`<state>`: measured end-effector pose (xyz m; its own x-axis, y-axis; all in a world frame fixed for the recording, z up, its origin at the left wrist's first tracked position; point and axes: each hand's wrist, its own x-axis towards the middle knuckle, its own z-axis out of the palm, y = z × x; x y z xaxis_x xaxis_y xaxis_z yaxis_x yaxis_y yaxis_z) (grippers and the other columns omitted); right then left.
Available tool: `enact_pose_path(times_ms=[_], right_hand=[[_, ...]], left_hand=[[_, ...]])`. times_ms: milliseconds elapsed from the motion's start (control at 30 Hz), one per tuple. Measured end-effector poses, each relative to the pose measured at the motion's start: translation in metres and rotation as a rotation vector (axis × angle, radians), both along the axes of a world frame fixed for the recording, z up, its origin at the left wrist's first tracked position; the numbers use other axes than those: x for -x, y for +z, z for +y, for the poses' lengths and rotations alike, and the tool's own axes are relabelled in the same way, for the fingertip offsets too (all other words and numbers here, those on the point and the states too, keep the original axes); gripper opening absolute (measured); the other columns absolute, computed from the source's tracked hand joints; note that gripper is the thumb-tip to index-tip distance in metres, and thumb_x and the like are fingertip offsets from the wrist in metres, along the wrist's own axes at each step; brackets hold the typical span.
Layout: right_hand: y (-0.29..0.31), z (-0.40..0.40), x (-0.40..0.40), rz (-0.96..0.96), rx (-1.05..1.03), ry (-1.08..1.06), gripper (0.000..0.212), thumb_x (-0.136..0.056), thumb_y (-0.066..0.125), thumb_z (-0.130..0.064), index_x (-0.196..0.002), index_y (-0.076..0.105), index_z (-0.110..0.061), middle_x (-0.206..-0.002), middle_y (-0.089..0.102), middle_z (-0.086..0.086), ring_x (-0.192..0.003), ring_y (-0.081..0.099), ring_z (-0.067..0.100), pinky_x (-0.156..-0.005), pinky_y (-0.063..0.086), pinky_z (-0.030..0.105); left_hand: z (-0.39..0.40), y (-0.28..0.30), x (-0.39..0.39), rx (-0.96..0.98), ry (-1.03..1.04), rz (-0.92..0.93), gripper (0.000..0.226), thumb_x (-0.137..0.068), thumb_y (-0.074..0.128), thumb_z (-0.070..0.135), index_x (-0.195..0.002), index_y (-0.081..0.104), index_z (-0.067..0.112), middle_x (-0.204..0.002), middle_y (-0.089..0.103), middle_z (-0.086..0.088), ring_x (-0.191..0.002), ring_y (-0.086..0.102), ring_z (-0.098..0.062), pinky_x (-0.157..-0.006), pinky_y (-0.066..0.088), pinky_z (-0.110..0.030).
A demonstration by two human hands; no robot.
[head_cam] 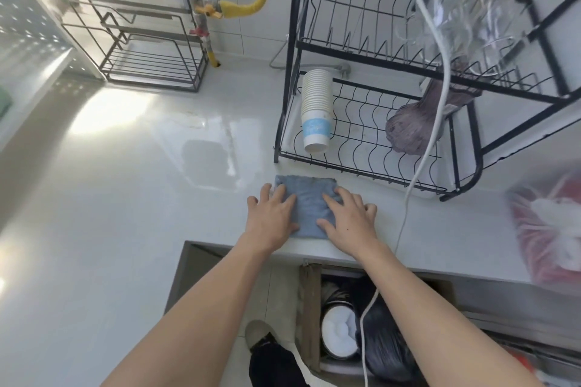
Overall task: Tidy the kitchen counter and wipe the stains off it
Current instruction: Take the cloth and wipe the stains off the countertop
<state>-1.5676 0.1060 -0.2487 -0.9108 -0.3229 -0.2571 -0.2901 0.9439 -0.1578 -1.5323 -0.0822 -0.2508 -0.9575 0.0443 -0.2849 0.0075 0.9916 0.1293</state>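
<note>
Both the left hand (273,214) and right hand (347,217), fingers spread flat, press a blue cloth (309,204) on the counter (125,214) near the front edge, while faint marks, possibly stains, remain at 11 o'clock.

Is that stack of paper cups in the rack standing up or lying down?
Lying down. The stack of paper cups rests on its side on the lower tier of the dish rack.

A soft, matt blue cloth (309,203) lay on the glossy white tabletop (125,214), which mirrored the light. Behind it stood a black-coated metal wire rack (361,148) holding smooth paper cups (316,110) and clear glassware (471,19).
</note>
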Motion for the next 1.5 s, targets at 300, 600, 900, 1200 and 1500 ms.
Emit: enact_pose_path(times_ms=[300, 600, 900, 1200, 1500], right_hand=[[0.013, -0.01, -0.025, -0.01, 0.037, 0.085, 0.024, -0.092, 0.06, -0.042, -0.112, 0.063, -0.03, -0.114, 0.059, -0.009, -0.114, 0.046, 0.02, -0.08, 0.018, 0.036], [0.056, -0.078, -0.041, -0.344, 0.478, 0.178, 0.02, -0.079, 0.078, -0.037, -0.082, 0.063, -0.025, -0.089, 0.065, -0.01, -0.084, 0.055, 0.006, -0.07, 0.04, 0.02], [0.107, -0.251, -0.159, -0.58, 0.644, 0.468, 0.018, -0.087, 0.074, -0.035, -0.081, 0.068, -0.02, -0.072, 0.063, -0.006, -0.067, 0.055, 0.007, -0.059, 0.041, 0.012], [0.126, -0.349, -0.309, -0.614, 0.727, 0.542, 0.012, -0.091, 0.069, -0.032, -0.088, 0.064, -0.021, -0.087, 0.068, -0.003, -0.079, 0.06, 0.01, -0.065, 0.041, 0.015], [0.112, -0.434, -0.353, -0.852, 0.589, 0.519, 0.033, -0.07, 0.064, -0.028, -0.103, 0.062, -0.026, -0.096, 0.069, 0.004, -0.085, 0.063, 0.022, -0.074, 0.056, 0.041]], left_hand=[[-0.013, 0.013, -0.02, -0.026, -0.014, -0.01, 0.029, -0.085, 0.065, 0.035, -0.11, 0.057, 0.022, -0.11, 0.063, 0.003, -0.112, 0.047, -0.025, -0.082, 0.031, -0.039], [-0.115, 0.071, -0.106, -0.6, 0.392, -0.039, 0.017, -0.083, 0.072, 0.032, -0.09, 0.07, 0.016, -0.087, 0.066, -0.003, -0.082, 0.059, -0.017, -0.062, 0.04, -0.025], [-0.215, 0.132, -0.316, -0.766, 1.008, 0.136, 0.014, -0.077, 0.076, 0.027, -0.086, 0.071, 0.018, -0.091, 0.07, -0.005, -0.08, 0.062, -0.016, -0.065, 0.049, -0.029], [-0.251, 0.131, -0.492, -1.048, 1.467, 0.484, 0.021, -0.092, 0.07, 0.026, -0.102, 0.063, 0.009, -0.094, 0.076, -0.013, -0.092, 0.073, -0.031, -0.083, 0.061, -0.045], [-0.283, 0.109, -0.54, -1.12, 1.789, 0.635, 0.03, -0.096, 0.059, 0.007, -0.125, 0.06, 0.016, -0.105, 0.061, -0.006, -0.083, 0.058, -0.016, -0.064, 0.053, -0.025]])
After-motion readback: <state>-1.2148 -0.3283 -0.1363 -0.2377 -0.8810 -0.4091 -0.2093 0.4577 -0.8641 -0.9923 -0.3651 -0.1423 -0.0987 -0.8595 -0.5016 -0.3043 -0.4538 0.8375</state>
